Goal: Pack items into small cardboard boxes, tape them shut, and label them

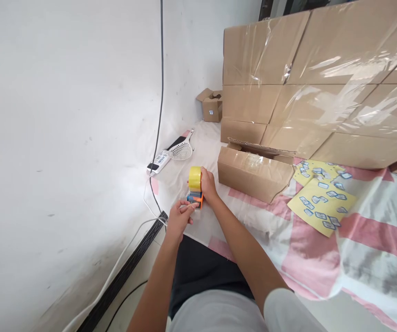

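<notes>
A tape dispenser with an orange and blue body carries a roll of yellow packing tape. My right hand is closed around its right side, by the roll. At the dispenser's near end, my left hand pinches with thumb and forefinger at what looks like the clear loose end of the tape; the fingers partly hide it. To the right of my hands lies an open cardboard box, its flaps raised on top.
Big taped cartons stand along the back right. Yellow sticker sheets lie on the pink and white cloth. A white slotted scoop, a power strip and a small box sit near the wall, where cables hang.
</notes>
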Demonstrator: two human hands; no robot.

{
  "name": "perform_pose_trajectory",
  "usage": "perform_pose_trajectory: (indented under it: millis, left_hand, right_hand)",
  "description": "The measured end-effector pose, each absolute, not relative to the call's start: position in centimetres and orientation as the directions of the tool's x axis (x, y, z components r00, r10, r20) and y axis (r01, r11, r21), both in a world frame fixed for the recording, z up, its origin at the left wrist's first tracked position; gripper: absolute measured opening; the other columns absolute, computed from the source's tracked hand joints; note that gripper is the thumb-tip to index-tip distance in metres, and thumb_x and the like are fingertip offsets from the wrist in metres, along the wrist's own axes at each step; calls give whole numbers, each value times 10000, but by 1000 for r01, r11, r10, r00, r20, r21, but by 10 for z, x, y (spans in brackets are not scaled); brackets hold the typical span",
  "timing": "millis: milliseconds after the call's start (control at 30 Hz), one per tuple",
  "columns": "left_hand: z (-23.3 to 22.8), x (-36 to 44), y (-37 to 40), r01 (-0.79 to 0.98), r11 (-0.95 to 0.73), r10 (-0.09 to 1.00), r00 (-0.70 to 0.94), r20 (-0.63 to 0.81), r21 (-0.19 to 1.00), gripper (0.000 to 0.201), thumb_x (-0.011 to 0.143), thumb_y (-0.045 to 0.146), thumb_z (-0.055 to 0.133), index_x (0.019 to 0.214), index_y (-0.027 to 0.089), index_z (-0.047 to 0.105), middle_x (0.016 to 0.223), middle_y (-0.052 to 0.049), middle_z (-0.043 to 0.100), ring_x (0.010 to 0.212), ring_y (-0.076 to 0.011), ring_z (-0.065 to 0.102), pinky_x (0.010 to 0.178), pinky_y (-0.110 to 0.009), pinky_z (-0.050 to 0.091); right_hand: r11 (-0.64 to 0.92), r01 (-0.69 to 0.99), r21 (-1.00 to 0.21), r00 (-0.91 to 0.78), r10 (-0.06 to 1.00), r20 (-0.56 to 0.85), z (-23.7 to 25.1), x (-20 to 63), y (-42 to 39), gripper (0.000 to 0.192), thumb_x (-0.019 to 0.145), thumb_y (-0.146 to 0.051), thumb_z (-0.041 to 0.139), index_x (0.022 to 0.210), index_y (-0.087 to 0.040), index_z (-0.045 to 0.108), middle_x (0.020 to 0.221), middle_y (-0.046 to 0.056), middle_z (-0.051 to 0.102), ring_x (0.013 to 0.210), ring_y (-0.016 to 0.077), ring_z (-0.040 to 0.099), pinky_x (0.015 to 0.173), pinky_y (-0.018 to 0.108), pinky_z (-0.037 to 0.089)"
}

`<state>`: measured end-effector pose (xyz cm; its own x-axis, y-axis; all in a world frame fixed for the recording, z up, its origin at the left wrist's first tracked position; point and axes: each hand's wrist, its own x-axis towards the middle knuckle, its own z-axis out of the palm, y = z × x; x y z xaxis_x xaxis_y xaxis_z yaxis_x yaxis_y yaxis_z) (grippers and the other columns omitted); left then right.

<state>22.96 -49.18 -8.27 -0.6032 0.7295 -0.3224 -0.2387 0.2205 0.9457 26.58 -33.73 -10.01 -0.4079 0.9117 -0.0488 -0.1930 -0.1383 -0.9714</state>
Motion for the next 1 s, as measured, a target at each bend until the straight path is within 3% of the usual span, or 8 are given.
perform_pose_trajectory:
  millis: [100,300,667,1000]
  left_hand:
    - [-85,230,-500,-219,221,729,-610,-310,950,532,583,503,862,829,195,504,915,-70,797,382,-28,452,365,-174,342]
    - [-91,229,-509,-227,245,732,-594,-333,943,546,605,553,841,860,204,507,904,-53,782,388,-31,433,362,-184,331]
    - [-101,242,-537,-299,306,709,-563,-426,904,569,607,584,831,847,205,479,844,-16,754,339,-2,339,349,-194,301]
    - [-119,248,-566,-301,338,711,-540,-451,892,543,684,591,800,869,212,458,927,-24,759,334,12,332,349,-176,268]
  right_hand:
    - [-103,-179,-978,-377,926,-29,-96,266,-338,445,918,-590,438,657,-230,449,540,-28,427,576,143,422,534,268,358]
    - [-64,-147,-987,-338,941,-11,-96,265,-339,478,903,-586,494,608,-241,343,544,-48,331,537,113,313,500,274,288]
    - [-100,-114,-988,-298,953,-62,-103,263,-334,448,904,-568,472,630,-246,323,579,-44,299,562,120,293,511,275,292]
    - [-124,-120,-985,-290,953,-85,-100,263,-334,382,878,-505,474,642,-248,318,588,-39,312,569,125,300,509,279,301]
